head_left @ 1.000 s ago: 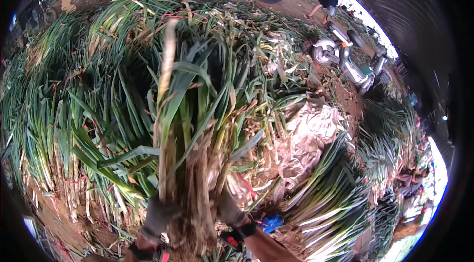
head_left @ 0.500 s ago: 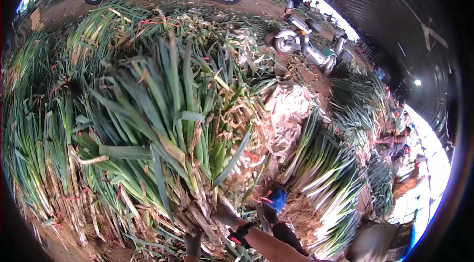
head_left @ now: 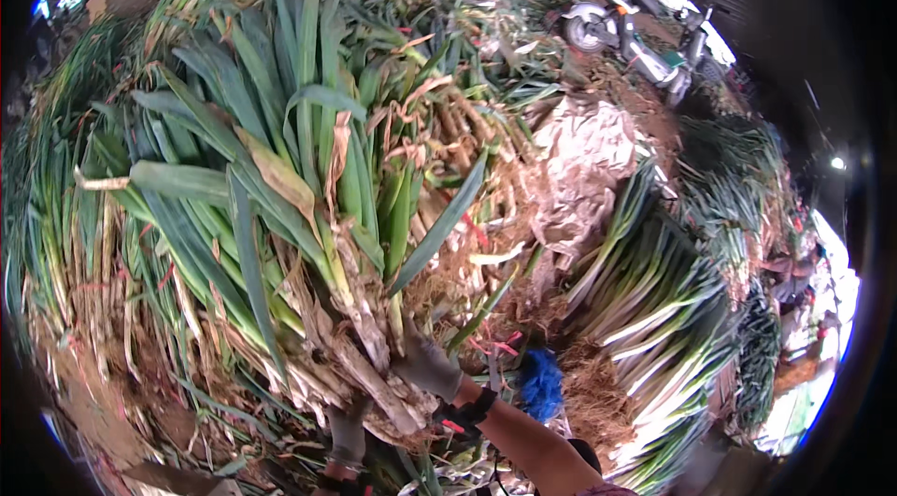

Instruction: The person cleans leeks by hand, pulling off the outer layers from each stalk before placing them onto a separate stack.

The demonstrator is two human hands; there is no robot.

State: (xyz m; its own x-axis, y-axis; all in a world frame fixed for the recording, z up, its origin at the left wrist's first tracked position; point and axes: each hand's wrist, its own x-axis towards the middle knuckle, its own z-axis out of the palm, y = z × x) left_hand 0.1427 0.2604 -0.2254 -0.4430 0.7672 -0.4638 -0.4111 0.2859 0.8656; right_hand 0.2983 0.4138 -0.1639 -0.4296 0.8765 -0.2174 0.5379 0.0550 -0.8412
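Leek bundle [head_left: 294, 188]: fills the middle of the view, tilted, green tops fanned to upper left, pale shafts and roots to lower right, resting over other leeks. Left of it, a bank of standing leeks [head_left: 98, 253], shafts down on brown soil. Right side: a row of white-shafted leeks [head_left: 654, 309], laid slantwise, fibrous roots facing the bundle. Upper right, light-coloured scooter [head_left: 631, 38], upright on soil. Between scooter and row, a crumpled pale sheet [head_left: 584, 178]. Right hand [head_left: 428, 368], grey-gloved: closed on shafts at the bundle's right edge, fingers partly hidden. Left hand [head_left: 348, 431], also gloved: at the underside of the lower shafts; cannot tell how far its fingers are closed. Blue mesh-like item [head_left: 540, 386] beside the roots. Dark wristband [head_left: 478, 405] on right wrist. Pinkish-red tie [head_left: 505, 344] above the blue item.
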